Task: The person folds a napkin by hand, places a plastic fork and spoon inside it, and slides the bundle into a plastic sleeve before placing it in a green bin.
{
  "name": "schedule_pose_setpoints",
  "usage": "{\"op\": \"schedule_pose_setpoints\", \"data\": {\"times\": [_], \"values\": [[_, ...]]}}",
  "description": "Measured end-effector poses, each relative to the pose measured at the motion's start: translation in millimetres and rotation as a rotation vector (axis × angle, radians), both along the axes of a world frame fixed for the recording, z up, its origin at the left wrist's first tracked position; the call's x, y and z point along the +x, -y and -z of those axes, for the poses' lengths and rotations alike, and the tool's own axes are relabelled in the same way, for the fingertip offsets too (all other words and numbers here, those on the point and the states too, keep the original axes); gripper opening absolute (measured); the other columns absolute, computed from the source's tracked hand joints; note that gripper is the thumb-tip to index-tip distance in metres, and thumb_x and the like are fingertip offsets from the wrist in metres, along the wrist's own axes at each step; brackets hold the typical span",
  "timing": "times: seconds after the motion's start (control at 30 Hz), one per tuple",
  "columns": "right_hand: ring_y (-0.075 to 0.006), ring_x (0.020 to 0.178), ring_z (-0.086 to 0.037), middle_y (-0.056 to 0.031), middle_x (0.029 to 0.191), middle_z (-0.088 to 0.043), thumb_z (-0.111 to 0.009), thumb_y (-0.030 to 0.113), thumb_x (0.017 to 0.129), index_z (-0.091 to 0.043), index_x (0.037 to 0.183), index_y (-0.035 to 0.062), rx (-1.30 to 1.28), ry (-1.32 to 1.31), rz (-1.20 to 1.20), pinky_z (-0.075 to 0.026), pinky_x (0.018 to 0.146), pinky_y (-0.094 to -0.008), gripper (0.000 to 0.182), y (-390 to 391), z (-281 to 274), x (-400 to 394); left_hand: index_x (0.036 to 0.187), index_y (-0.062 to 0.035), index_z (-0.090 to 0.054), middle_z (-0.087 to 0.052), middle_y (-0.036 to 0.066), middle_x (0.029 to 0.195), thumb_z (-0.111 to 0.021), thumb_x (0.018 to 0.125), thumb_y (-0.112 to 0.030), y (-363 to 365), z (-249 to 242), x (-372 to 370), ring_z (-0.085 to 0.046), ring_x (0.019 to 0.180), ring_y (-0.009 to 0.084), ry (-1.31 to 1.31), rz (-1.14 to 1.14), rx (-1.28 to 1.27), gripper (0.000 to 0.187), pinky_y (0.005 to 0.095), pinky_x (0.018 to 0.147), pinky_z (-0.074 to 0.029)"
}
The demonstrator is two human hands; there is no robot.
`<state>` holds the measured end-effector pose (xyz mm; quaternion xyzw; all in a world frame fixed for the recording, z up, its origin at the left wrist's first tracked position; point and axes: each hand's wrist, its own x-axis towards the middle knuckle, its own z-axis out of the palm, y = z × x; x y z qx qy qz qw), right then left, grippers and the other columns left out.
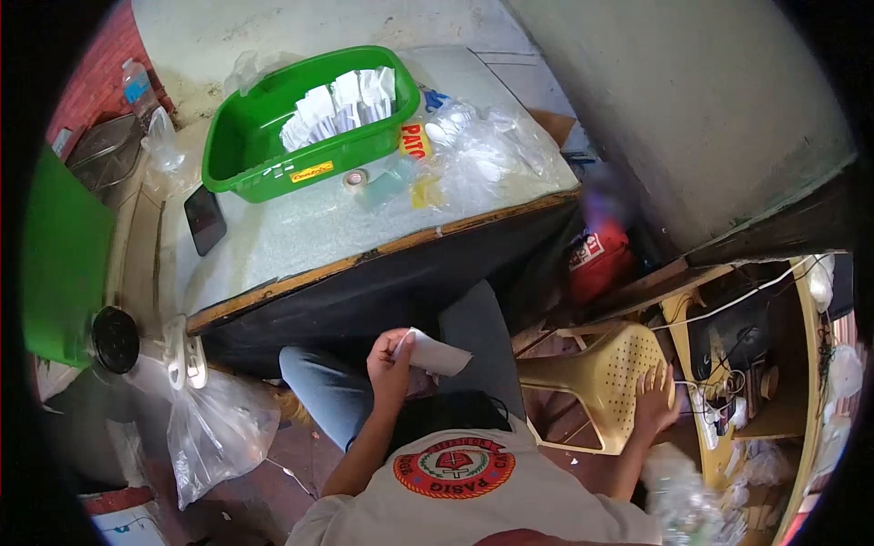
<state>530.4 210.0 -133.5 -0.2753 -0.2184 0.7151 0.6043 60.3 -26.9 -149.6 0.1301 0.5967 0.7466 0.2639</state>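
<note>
My left hand (390,366) is closed on a white piece of paper (441,356), which sticks out to the right above my lap. It looks folded or doubled, and its lower part is partly hidden by my fingers. My right hand (653,399) lies flat with fingers spread on the perforated seat of a yellow plastic stool (605,364), holding nothing. On the table (300,246) ahead, a green basin (264,188) contains a row of white paper packets (319,107). Right of it lies clear plastic packaging with white plastic spoons (451,127).
A phone (205,220) and a tape roll (354,179) lie on the table; a bottle (137,86) stands behind. A clear plastic bag (218,423) hangs at the left. Someone in a red top (601,264) is beyond the table's right end. Cluttered shelving (792,391) stands at the right.
</note>
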Motion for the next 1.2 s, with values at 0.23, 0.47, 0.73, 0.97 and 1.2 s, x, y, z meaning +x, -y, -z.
{"op": "schedule_pose_setpoints", "data": {"times": [0.23, 0.47, 0.73, 0.97, 1.2], "values": [[-0.0394, 0.139, -0.033, -0.0201, 0.156, -0.026, -0.065, 0.073, 0.075, -0.002, 0.156, 0.0257, 0.874, -0.141, -0.844, -0.039, 0.099, -0.0689, 0.113, 23.0, -60.9, 27.0, 0.102, -0.0017, -0.065, -0.069, 0.002, 0.088, -0.066, 0.094, -0.012, -2.9, 2.3, -4.6, -0.061, 0.080, 0.0070, 0.085, 0.048, 0.069, 0.013, 0.0219, 0.075, -0.048], [-0.0252, 0.113, -0.051, -0.0118, 0.134, -0.051, -0.057, 0.062, 0.087, -0.032, 0.150, 0.0182, -0.414, -0.054, -0.222, -0.044, 0.092, -0.0421, 0.080, 41.5, 88.8, 75.0, 0.102, -0.0014, -0.065, -0.069, 0.003, 0.091, -0.065, 0.094, -0.012, -10.3, 9.6, -0.5, -0.062, 0.083, 0.0085, 0.014, 0.053, 0.049, 0.013, 0.0232, 0.077, -0.048], [-0.0194, 0.085, -0.049, -0.0098, 0.110, -0.056, -0.053, 0.059, 0.092, -0.045, 0.140, 0.0108, 0.502, -0.013, -0.103, -0.040, 0.071, -0.0353, 0.069, 76.3, 29.4, 36.5, 0.102, 0.0009, -0.065, -0.069, 0.005, 0.094, -0.065, 0.094, -0.010, -15.7, 3.1, 4.9, -0.063, 0.087, 0.0103, -0.016, 0.119, -0.051, 0.014, 0.0244, 0.080, -0.049], [-0.0142, 0.060, -0.047, -0.0081, 0.089, -0.060, -0.050, 0.057, 0.095, -0.057, 0.131, 0.0044, 0.781, -0.139, -0.038, -0.037, 0.053, -0.0293, 0.063, 20.9, -0.5, -26.5, 0.102, 0.0001, -0.065, -0.069, 0.005, 0.093, -0.065, 0.094, -0.009, -9.9, 6.9, 0.3, -0.063, 0.085, 0.0094, -0.057, 0.068, 0.011, 0.012, 0.0237, 0.078, -0.049], [-0.0129, 0.048, -0.032, 0.0003, 0.061, -0.042, -0.046, 0.066, 0.092, -0.062, 0.104, 0.0129, 0.697, -0.069, 0.092, -0.027, 0.048, -0.0269, 0.057, -11.3, -60.4, -141.4, 0.100, -0.0014, -0.065, -0.067, 0.003, 0.089, -0.066, 0.093, -0.010, 1.0, 2.2, -0.4, -0.061, 0.081, 0.0079, 0.030, 0.010, 0.031, 0.011, 0.0232, 0.074, -0.049]]}}
